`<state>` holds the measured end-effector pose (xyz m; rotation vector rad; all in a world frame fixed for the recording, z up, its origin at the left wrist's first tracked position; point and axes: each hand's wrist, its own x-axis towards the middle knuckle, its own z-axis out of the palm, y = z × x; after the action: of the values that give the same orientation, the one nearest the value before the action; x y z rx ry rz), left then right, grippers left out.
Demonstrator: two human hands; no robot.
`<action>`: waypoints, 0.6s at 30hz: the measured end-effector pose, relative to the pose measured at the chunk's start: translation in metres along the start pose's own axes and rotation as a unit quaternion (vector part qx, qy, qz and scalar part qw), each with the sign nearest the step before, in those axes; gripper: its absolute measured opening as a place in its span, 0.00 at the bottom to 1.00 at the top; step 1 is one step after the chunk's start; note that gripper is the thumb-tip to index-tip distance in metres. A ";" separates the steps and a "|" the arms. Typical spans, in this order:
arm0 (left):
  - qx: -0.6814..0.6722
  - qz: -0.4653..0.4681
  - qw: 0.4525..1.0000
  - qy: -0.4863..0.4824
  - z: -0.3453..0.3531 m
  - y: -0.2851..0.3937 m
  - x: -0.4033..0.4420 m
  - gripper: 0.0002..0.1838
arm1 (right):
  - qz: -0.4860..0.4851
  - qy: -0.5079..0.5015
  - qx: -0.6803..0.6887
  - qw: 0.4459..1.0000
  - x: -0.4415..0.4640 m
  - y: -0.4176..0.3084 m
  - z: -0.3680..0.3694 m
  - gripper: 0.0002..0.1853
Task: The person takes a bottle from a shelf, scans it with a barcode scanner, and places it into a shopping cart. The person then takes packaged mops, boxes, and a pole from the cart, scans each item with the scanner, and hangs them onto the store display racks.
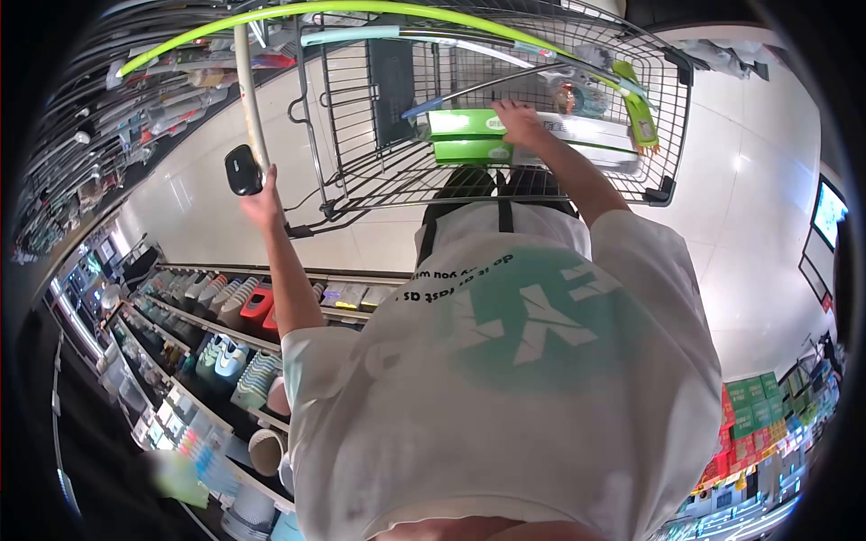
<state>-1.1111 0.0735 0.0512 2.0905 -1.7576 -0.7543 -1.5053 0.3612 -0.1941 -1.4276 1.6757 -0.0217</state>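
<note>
The left hand (262, 202) is curled around the lower end of the cart's pale handle bar (246, 90), right beside a black oval piece (242, 170), with the thumb up along the bar. Over to the right hand (520, 123): it's partly open, fingers reaching over the top of the green-and-white boxes (469, 123) and touching them; how firmly they press, I can't tell. Those boxes lie lengthwise in the wire shopping cart (361, 197), one alongside the other, bright green at one end and mostly white toward the other, with a glossy surface catching the light. A long lime-green pole (361, 7) arches across the cart, a light-blue pole (352, 35) runs below it, and a green brush head (640, 122) with orange-tipped bristles sits by the boxes' white end. Clear-wrapped items (577, 97) lie just beside them.
</note>
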 end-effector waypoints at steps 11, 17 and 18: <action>-0.042 0.035 0.998 0.014 -0.001 -0.008 -0.002 0.25 | -0.008 -0.056 -0.001 0.998 -0.020 -0.018 -0.057 0.39; -0.003 0.008 1.000 0.025 -0.006 -0.008 -0.007 0.28 | -0.012 0.016 0.083 0.996 -0.087 -0.032 -0.130 0.38; -0.007 0.013 0.999 0.031 -0.007 -0.001 -0.011 0.28 | -0.020 0.034 0.111 0.993 -0.097 -0.026 -0.137 0.38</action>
<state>-1.1075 0.0836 0.0582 2.0551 -1.7384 -0.6864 -1.5786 0.3594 -0.0405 -1.3043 1.6444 -0.2730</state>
